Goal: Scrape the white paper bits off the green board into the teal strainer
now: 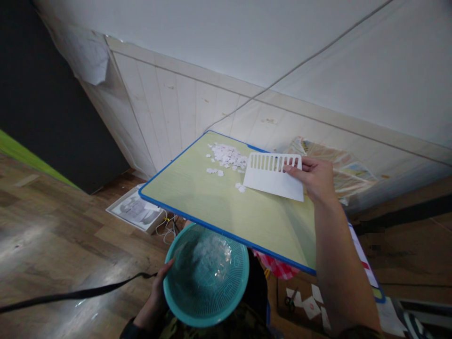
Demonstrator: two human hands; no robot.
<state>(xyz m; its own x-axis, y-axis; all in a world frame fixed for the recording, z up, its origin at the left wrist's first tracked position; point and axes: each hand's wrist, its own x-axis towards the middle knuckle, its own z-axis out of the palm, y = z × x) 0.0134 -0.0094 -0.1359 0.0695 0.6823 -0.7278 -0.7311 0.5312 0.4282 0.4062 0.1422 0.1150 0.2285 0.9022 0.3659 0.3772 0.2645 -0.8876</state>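
Note:
My right hand (316,176) pinches the right end of a flat white plate with a row of slots (273,176), tilted just over the tabletop. Left of the plate's edge lies a heap of small white paper scraps (228,155), with a few loose scraps (240,187) nearer me. My left hand (160,287) grips the left rim of a turquoise plastic basket (206,301), held below the table's front edge. Something clear and shiny (213,254) shows inside the basket; I cannot tell what it is.
The yellow-green table (197,197) has a blue edge and stands against a white panelled wall (169,94). On the floor to the left is a white box (136,209) with cables. Scissors (290,301) and paper cards (310,308) lie below right. A dark strap (81,294) crosses the lower left.

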